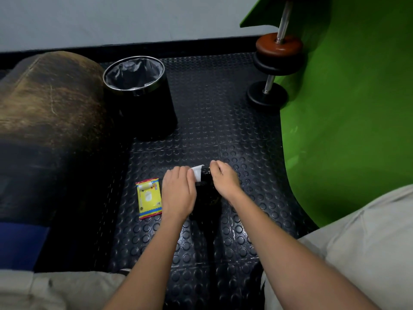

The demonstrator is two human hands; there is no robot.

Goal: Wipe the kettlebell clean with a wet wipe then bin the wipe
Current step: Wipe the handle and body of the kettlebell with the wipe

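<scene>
I am looking down at a black studded rubber floor between my knees. A black kettlebell stands on it right in front of me, mostly hidden under my hands. My left hand presses a white wet wipe against the left end of its handle, fingers curled around wipe and handle. My right hand grips the right end of the handle, fingers curled over it. A yellow wipe packet lies flat just left of my left hand. A black bin with a clear liner stands beyond, up and to the left. A dumbbell leans against a green wall on the right.
</scene>
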